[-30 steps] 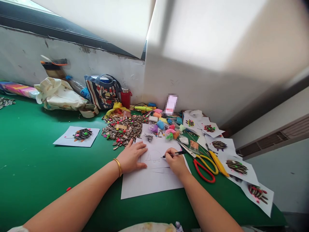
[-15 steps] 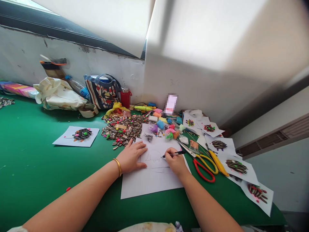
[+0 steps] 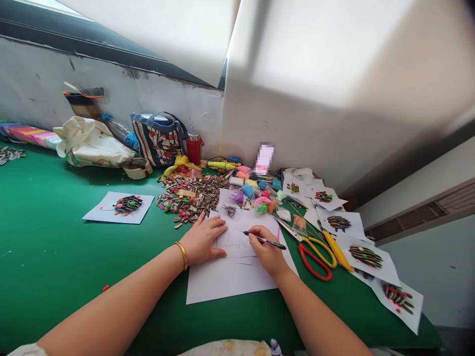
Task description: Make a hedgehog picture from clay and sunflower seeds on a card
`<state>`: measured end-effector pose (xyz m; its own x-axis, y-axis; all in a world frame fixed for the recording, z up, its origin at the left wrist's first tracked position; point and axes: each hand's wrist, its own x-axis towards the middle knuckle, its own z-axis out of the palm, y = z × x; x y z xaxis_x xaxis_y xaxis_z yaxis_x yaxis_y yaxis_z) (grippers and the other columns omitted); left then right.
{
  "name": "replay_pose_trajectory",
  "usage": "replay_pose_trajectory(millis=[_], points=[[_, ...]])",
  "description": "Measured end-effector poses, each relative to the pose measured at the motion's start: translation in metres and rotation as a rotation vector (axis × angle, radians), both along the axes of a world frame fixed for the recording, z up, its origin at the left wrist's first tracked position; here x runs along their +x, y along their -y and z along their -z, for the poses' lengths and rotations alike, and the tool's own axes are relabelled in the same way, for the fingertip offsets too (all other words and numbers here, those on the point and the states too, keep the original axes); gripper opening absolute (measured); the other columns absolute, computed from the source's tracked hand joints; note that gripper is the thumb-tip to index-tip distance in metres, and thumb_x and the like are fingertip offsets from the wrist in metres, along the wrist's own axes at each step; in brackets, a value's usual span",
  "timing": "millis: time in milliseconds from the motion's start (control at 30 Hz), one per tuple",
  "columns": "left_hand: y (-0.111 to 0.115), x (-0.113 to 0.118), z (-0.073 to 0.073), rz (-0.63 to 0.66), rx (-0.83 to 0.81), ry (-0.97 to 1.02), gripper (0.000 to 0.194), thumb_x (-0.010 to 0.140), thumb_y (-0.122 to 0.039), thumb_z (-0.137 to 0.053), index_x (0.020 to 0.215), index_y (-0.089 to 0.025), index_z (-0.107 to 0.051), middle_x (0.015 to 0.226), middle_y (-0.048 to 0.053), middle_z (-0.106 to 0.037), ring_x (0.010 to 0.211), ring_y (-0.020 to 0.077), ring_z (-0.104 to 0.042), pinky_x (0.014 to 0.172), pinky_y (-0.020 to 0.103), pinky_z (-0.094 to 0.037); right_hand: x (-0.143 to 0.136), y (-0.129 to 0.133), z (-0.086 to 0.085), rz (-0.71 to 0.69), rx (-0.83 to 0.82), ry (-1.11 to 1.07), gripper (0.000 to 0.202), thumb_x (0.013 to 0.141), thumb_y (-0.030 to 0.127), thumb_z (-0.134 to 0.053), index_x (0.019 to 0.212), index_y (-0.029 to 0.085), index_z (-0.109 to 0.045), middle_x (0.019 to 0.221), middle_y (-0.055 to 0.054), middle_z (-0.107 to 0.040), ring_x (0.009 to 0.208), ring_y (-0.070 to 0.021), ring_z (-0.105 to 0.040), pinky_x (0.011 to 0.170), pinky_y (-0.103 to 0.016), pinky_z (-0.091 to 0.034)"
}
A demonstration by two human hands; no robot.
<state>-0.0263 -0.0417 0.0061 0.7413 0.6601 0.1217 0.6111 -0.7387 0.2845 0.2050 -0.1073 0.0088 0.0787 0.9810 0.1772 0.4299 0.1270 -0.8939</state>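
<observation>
White paper sheets (image 3: 230,284), at least 2 and overlapping, lie before us on the broad green table (image 3: 74,262). Beyond them, by the wall, stands a navy-and-white striped cloth bag (image 3: 159,141), and closer in spreads a heap of black-and-white striped seeds (image 3: 202,193) mixed with coloured balls. On our right are the metal scissors with red and yellow handles (image 3: 301,239). Our left hand (image 3: 203,237) rests flat on the paper, thumb apart from the fingers, holding nothing; our right hand (image 3: 267,249) pinches a slim black pen (image 3: 267,241). Compared with a moment ago, the pen tip sits higher and farther left, and its back end points lower. We judge that as a break from the right edge of the thin-lined outline (image 3: 237,244); whether the tip touches paper, we cannot tell. As for writing, the blue label (image 3: 131,141) on the clear plastic bottle (image 3: 118,130) is too small for us to read, and no brand is legible anywhere.
</observation>
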Motion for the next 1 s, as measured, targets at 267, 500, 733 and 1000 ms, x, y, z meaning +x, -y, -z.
replay_pose_trajectory(millis=[267,500,733,1000], points=[[0.0,0.0,0.002,0.0,0.0,0.022,0.072,0.072,-0.06,-0.068,0.133,-0.027,-0.051,0.14,0.009,-0.05,0.136,0.0316,-0.036,0.116,0.056,0.0,-0.019,-0.004,0.006,-0.11,-0.054,-0.013,0.016,0.084,0.029,-0.052,0.089,0.02,-0.065,0.082,-0.002,-0.066,0.072,-0.0164,-0.061,0.067,-0.027,-0.048],[-0.001,0.001,0.002,-0.003,-0.017,0.024,0.072,0.071,-0.06,-0.068,0.133,-0.028,-0.052,0.141,0.009,-0.049,0.136,0.0326,-0.035,0.116,0.056,0.0,-0.019,-0.006,0.01,-0.134,-0.07,0.012,0.017,0.085,0.029,-0.051,0.088,0.02,-0.064,0.083,-0.002,-0.067,0.073,-0.0166,-0.062,0.067,-0.028,-0.049],[0.0,0.0,0.001,0.0,-0.005,0.026,0.071,0.071,-0.059,-0.068,0.133,-0.027,-0.052,0.14,0.009,-0.05,0.136,0.0321,-0.036,0.116,0.057,0.0,-0.021,-0.006,0.011,-0.134,-0.066,0.055,0.016,0.084,0.028,-0.051,0.087,0.021,-0.065,0.081,-0.001,-0.067,0.072,-0.0162,-0.061,0.068,-0.028,-0.048],[0.0,0.001,0.001,0.001,-0.001,0.028,0.072,0.07,-0.059,-0.069,0.133,-0.028,-0.052,0.139,0.009,-0.05,0.135,0.0323,-0.037,0.116,0.056,-0.001,-0.02,-0.006,0.01,-0.129,-0.06,0.051,0.016,0.084,0.029,-0.051,0.087,0.021,-0.065,0.082,-0.002,-0.067,0.073,-0.0173,-0.062,0.069,-0.029,-0.049]])
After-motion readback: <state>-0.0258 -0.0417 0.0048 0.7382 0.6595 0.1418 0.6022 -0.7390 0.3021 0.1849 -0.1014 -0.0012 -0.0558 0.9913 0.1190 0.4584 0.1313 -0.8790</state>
